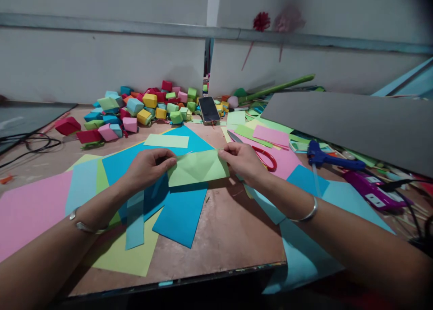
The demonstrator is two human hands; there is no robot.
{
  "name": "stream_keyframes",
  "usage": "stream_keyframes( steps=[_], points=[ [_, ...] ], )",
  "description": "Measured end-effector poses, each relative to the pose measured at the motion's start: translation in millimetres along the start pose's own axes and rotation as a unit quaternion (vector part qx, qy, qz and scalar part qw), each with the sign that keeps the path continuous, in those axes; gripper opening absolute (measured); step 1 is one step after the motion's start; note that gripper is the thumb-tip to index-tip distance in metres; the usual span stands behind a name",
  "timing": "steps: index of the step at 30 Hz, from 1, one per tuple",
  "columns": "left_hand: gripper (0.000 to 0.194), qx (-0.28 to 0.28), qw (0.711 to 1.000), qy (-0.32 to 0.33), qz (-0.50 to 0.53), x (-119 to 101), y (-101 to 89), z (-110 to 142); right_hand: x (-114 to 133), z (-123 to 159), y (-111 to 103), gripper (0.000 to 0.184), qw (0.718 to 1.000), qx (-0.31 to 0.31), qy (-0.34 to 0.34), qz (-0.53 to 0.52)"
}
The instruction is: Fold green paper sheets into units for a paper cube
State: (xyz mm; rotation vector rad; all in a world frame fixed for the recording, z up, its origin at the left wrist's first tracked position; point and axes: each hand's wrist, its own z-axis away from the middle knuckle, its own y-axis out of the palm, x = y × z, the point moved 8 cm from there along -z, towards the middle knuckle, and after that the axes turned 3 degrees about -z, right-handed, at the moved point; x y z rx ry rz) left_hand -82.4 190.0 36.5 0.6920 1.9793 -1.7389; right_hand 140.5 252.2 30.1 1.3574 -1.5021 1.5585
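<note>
A creased strip of light green paper (199,168) is stretched between my two hands, a little above the table. My left hand (149,168) pinches its left end between thumb and fingers. Its upper right corner is pinched by my right hand (244,162). Beneath lie blue paper sheets (182,215), with a pale green strip (167,141) on them just beyond the held paper. Red-handled scissors (265,158) rest on pink paper (287,159) right behind my right hand, their blades pointing away to the left.
Folded paper cubes (150,100) in many colours are heaped at the back, beside a phone (209,109). A blue glue gun (333,159) and a purple power strip (374,190) lie at right. A grey board (358,120) juts in there. The table's front edge (176,280) is near.
</note>
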Motion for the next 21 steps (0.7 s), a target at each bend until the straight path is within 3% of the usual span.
stream_keyframes(
  steps=[8,15,21],
  points=[
    [0.032,-0.027,0.993,-0.031,-0.11,14.7,-2.9,-3.0,0.2,-27.5,27.3,0.019,0.976,-0.003,-0.02,0.217],
    [0.027,-0.022,0.979,-0.007,-0.203,21.9,9.3,-6.5,-10.5,-19.9,53.7,0.022,0.907,0.023,-0.077,0.413],
    [0.02,-0.009,0.964,0.046,-0.26,18.9,18.0,-6.9,-10.0,-17.3,63.1,0.024,0.861,0.051,-0.083,0.499]
  ],
)
